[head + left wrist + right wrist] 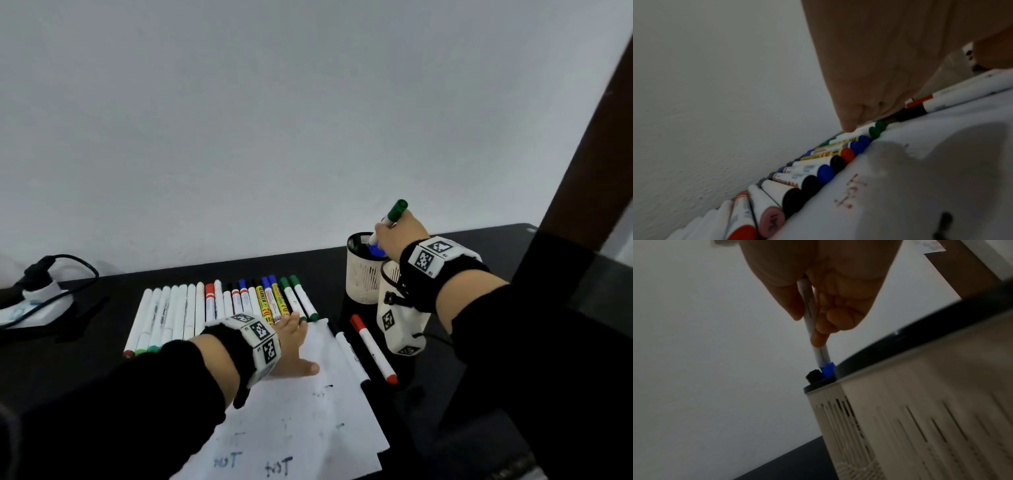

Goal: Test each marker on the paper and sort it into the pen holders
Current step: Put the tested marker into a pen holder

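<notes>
I see the right hand pinching a green-capped marker over the far pen holder; the left hand, fingers seemingly straight, rests on the paper.

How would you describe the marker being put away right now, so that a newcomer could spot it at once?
Find the two white slotted pen holders at the table's right. The right hand grips a white marker above the farther one. Its raised end is green, its lower end dips into the holder, and it alone stands upright.
</notes>
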{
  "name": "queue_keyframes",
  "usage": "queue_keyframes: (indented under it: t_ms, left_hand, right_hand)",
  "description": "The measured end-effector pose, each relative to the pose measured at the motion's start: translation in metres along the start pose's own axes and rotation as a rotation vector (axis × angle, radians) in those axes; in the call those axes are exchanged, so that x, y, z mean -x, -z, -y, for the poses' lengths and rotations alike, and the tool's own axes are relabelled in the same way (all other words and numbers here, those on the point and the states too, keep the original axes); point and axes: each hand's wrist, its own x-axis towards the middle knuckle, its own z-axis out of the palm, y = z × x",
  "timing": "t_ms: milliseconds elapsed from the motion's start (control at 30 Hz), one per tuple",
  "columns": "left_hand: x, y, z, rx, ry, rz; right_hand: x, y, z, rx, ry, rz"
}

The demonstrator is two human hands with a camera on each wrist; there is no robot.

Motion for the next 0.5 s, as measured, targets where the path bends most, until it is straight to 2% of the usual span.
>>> queue_keyframes:
  t_ms: [167,300,500]
  left_hand:
    - [-0.013,-0.007,0.001,-0.057,-0.035,0.081]
    - [-0.015,-0.011,0.003,-0.098,-0.046,0.105]
    - [-0.015,-0.012,0.002,-0.075,-0.051,0.154]
  right_hand:
    - [-0.019,-0.009,-0.002,0.110,0.012,0.020]
    - [-0.025,-0.016,-0.003,0.228,-0.009,0.096]
    - [-0.024,-0.025,-0.009,0.245,-0.072,0.153]
